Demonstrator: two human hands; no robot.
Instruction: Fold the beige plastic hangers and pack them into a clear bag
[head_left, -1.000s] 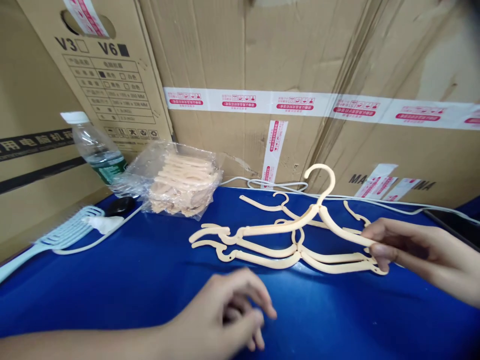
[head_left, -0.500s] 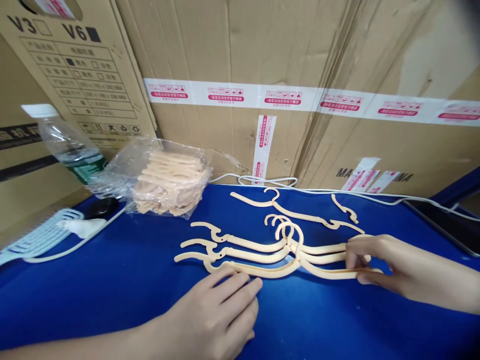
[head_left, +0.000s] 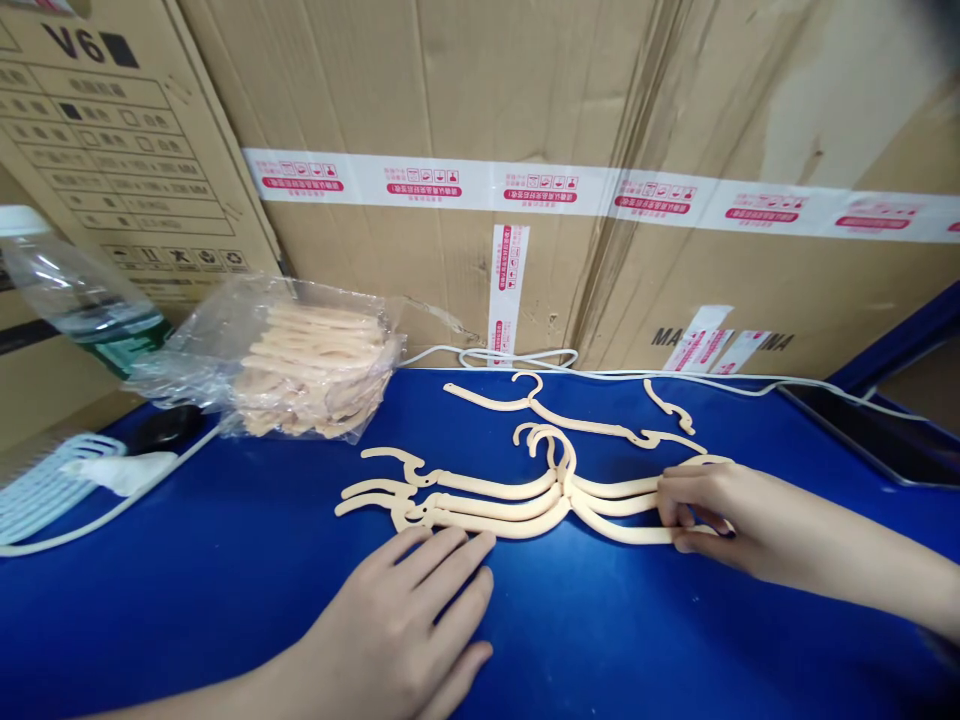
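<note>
Three beige plastic clothes hangers (head_left: 502,528) lie nested side by side on the blue tabletop, their hooks bunched at the middle. My right hand (head_left: 727,515) is closed around the right arm of the nearest hanger, its fingers covering the right ends of the others. My left hand (head_left: 397,620) rests flat with fingers apart, its fingertips at the left arm of that nearest hanger. Farther back lies another beige hanger (head_left: 577,418), unfolded, with a loose hanger end piece (head_left: 670,408) beside it.
A clear plastic bag (head_left: 315,370) packed with beige hanger parts sits back left, near a water bottle (head_left: 82,300). At far left are a light blue hairbrush (head_left: 60,490) and a black object (head_left: 169,428). Cardboard boxes (head_left: 450,90), a white cable (head_left: 675,378) and a dark tablet-like device (head_left: 855,430) line the back.
The nearest hanger has come down flatter and closer against the other two, its hook now beside theirs. My view has shifted slightly to the right. Both hands stay at the nearest hanger.
</note>
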